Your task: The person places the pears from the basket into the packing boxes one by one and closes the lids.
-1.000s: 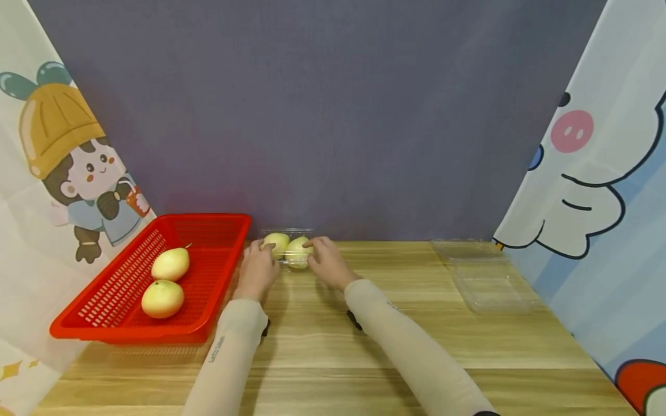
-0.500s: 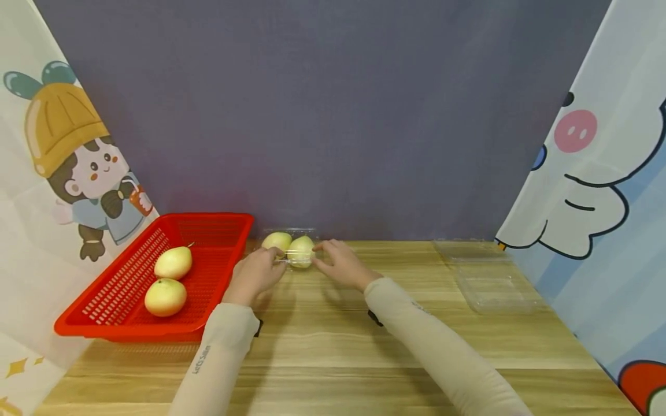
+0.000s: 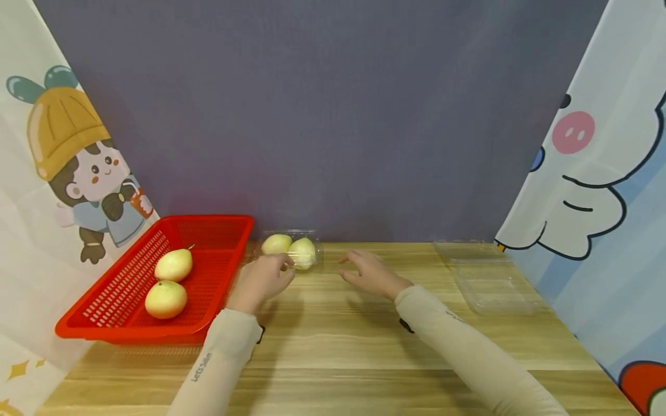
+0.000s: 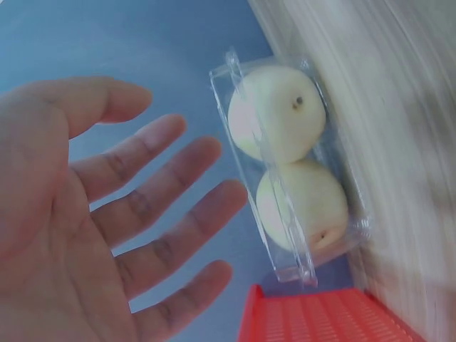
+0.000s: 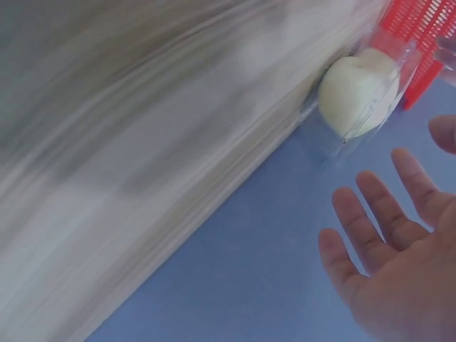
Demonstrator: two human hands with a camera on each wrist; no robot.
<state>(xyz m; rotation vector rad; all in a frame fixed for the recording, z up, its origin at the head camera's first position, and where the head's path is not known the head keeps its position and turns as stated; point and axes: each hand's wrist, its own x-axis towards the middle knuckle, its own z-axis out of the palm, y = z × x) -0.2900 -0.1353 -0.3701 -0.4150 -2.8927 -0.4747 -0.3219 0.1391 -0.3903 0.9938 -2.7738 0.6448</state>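
Two pale yellow pears (image 3: 302,253) sit side by side in a clear plastic clamshell box (image 4: 268,164) at the back of the table; its lid looks closed over them. My left hand (image 3: 264,279) is just in front of the box, and in the left wrist view its fingers are spread, apart from the box and holding nothing. My right hand (image 3: 374,274) hovers over the table to the right of the box, fingers loosely extended around nothing, as the right wrist view (image 5: 399,249) confirms.
A red plastic basket (image 3: 224,289) on the left holds two more pears (image 3: 166,299). An opened clear plastic box (image 3: 494,289) lies at the table's right side. A grey-blue backdrop (image 3: 333,115) stands behind the wooden table (image 3: 333,358).
Both hands have let go of the box with the pears. My right hand has drawn away to the right and my left hand slightly back toward me. The box stays in place.
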